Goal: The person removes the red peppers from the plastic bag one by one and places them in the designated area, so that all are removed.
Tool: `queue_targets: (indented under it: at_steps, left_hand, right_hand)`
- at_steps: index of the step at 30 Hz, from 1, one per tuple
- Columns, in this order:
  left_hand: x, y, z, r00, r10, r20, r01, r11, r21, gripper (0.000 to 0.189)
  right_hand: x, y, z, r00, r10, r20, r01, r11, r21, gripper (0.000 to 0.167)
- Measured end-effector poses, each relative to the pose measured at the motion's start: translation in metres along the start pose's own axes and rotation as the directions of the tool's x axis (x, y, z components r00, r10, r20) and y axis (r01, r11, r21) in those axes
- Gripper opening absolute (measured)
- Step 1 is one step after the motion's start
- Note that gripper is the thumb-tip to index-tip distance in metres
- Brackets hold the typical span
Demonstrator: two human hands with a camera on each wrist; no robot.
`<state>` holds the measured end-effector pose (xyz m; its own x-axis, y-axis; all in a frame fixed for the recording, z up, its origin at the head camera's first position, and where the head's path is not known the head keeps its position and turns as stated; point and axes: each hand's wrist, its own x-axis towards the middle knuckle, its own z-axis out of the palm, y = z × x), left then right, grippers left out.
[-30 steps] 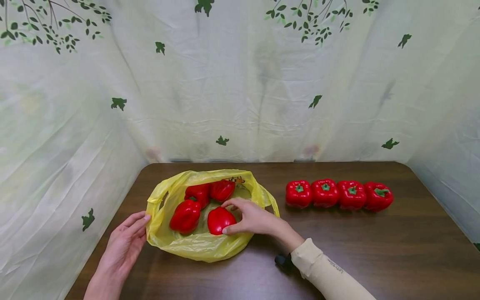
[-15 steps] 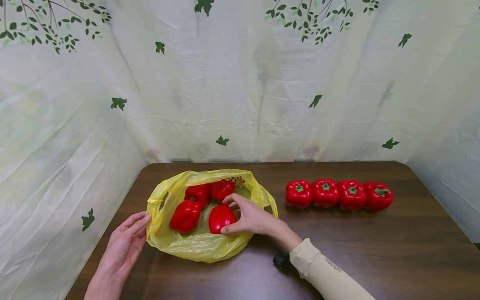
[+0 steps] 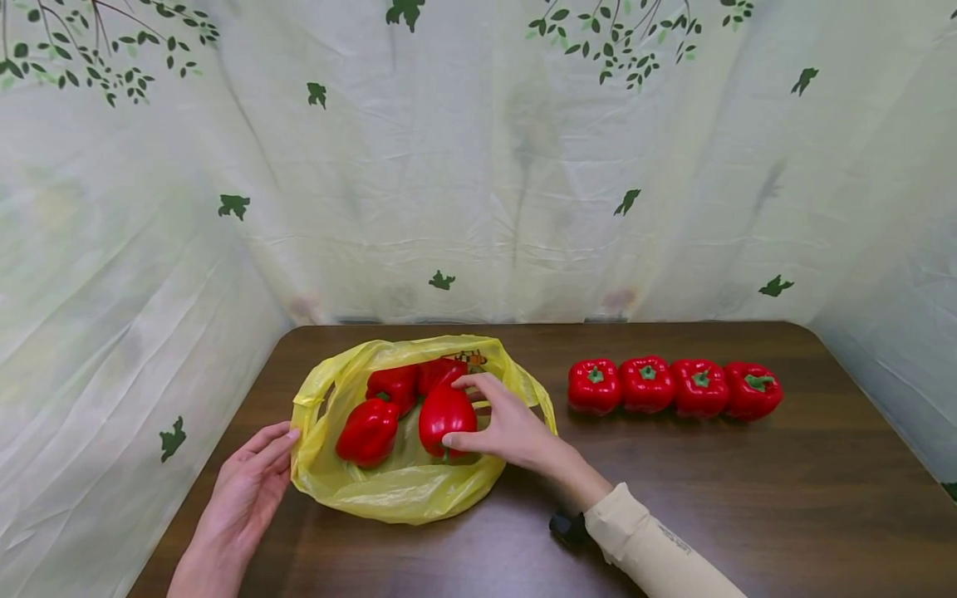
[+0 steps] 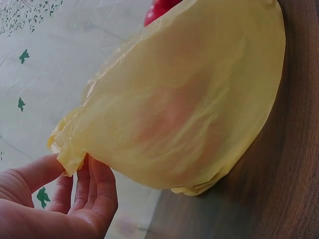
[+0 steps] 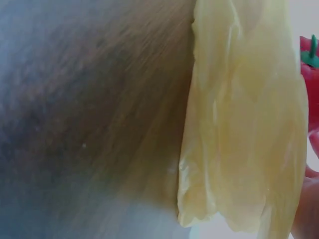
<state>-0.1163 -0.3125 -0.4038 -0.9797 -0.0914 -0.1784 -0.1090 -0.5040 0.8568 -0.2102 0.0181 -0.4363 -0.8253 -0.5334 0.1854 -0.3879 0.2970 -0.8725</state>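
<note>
A yellow plastic bag (image 3: 399, 494) stands on the table with its mouth spread open. My left hand (image 3: 241, 494) pinches its left rim between thumb and fingers, as the left wrist view also shows. Over the bag's right half, my right hand (image 3: 516, 428) grips a red bell pepper (image 3: 439, 415) with its green stem pointing toward me. In the right wrist view, the bag's side covers most of that hand and pepper. Inside the bag lie more red bell peppers: one at the left (image 3: 366, 433), one behind it (image 3: 392, 386) and one at the back, partly covered by the held pepper.
A row of several red bell peppers (image 3: 699, 388) stands at the back right of the brown wooden table (image 3: 710, 507). Pale curtains (image 3: 478, 166) with green leaf prints hang close behind the table and at its sides.
My right hand has lifted the bell pepper slightly and turned it, so its green stem now shows toward me. The left hand keeps its hold on the bag's rim.
</note>
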Motion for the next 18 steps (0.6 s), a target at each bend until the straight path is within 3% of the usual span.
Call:
queue_targets:
  at_steps: [4, 10, 18]
  left_hand:
    - [0.0, 0.0, 0.0, 1.0, -0.001, -0.012, 0.001, 1.0, -0.003, 0.017]
    - [0.001, 0.0, 0.001, 1.0, -0.004, -0.011, 0.004, 1.0, -0.003, 0.018]
    - [0.001, 0.0, 0.002, 1.0, 0.005, 0.009, -0.005, 1.0, -0.008, 0.018]
  right_hand:
    - [-0.006, -0.004, -0.003, 0.999, 0.009, -0.039, -0.005, 0.996, 0.094, 0.061]
    - [-0.016, -0.013, -0.009, 0.999, 0.038, -0.037, -0.029, 0.975, 0.22, 0.058]
    - [-0.028, -0.015, -0.013, 0.998, 0.001, -0.063, 0.02, 0.945, 0.327, 0.042]
